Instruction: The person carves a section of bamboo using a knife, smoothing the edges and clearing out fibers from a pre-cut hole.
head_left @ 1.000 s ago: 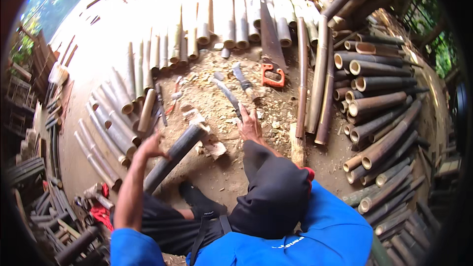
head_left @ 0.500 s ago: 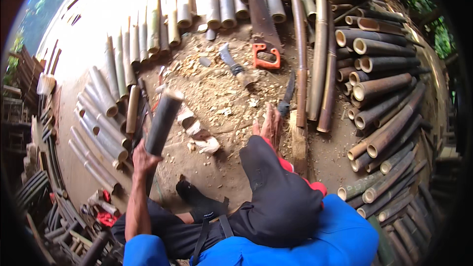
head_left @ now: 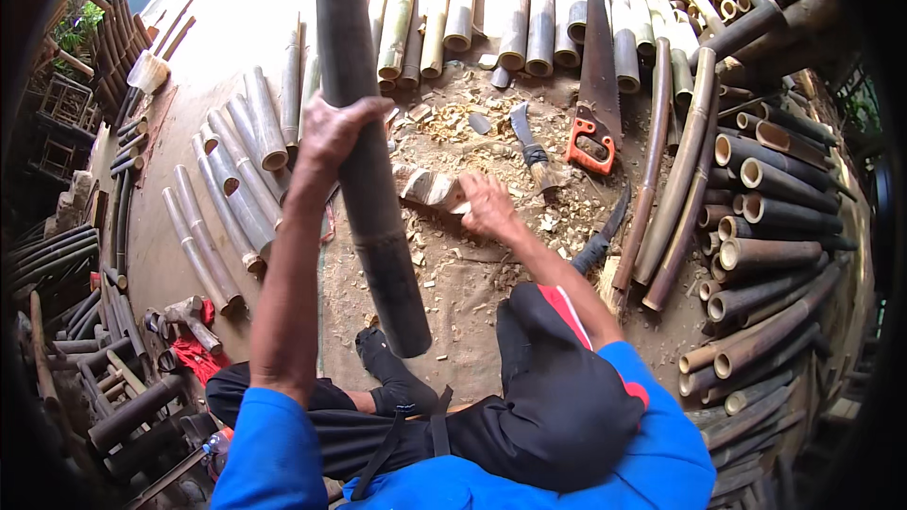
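Observation:
My left hand (head_left: 345, 132) is wrapped around a thick, dark bamboo tube (head_left: 373, 217), held tilted with its top leaning away from me. My right hand (head_left: 489, 206) is closed on the near end of a short, pale, rough-cut piece of wood (head_left: 425, 187) lying among the chips. Beyond that hand lies a curved-bladed knife (head_left: 529, 137) with a dark wrapped handle. A second knife (head_left: 597, 244) with a dark handle is to the right of my right forearm. A handsaw (head_left: 593, 146) with an orange handle lies further right.
Bamboo tubes (head_left: 540, 28) stand in a row along the far side. More tubes (head_left: 775, 212) are stacked at the right, and others (head_left: 236, 198) lie at the left. Three long poles (head_left: 675, 189) lie right of the saw. Wood chips (head_left: 444, 123) cover the middle ground.
My left hand has lifted the bamboo tube up and toward the middle. The right hand has moved from beside my knee, left and forward, onto the pale piece of wood.

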Available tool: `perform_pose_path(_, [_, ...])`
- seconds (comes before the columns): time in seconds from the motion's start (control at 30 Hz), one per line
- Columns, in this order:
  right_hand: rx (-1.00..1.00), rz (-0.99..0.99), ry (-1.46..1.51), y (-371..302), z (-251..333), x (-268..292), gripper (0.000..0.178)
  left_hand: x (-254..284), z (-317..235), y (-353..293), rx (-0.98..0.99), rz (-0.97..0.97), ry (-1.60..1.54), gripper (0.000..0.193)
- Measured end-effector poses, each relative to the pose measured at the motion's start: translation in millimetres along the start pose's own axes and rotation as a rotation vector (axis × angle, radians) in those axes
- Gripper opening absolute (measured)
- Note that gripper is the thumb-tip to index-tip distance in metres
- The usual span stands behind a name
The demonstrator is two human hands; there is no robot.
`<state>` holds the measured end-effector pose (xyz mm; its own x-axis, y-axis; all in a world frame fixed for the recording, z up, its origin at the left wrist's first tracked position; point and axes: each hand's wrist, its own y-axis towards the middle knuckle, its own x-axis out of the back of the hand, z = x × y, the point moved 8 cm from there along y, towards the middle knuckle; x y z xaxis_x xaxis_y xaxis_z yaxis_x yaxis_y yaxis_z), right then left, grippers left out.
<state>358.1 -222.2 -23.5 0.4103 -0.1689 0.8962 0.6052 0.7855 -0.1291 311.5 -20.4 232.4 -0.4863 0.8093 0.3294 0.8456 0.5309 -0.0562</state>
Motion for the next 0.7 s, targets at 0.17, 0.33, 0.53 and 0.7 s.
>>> perform_pose_path(0.17, [0.229,-0.159,0.072,15,-64,15,0.085,-74,136,-41,0.270,-0.058,0.319,0.091])
perform_pose_path(0.33, [0.059,-0.005,0.043,20,-54,-9,0.107,-122,184,-101,0.431,-0.049,0.473,0.087])
perform_pose_path(0.53, [-0.012,-0.061,-0.035,15,-83,-15,0.104,-172,254,-157,0.654,0.270,-0.420,0.062])
perform_pose_path(0.7, [0.140,0.027,-0.108,31,-57,5,0.097,-144,258,-168,0.550,-0.041,-0.161,0.053])
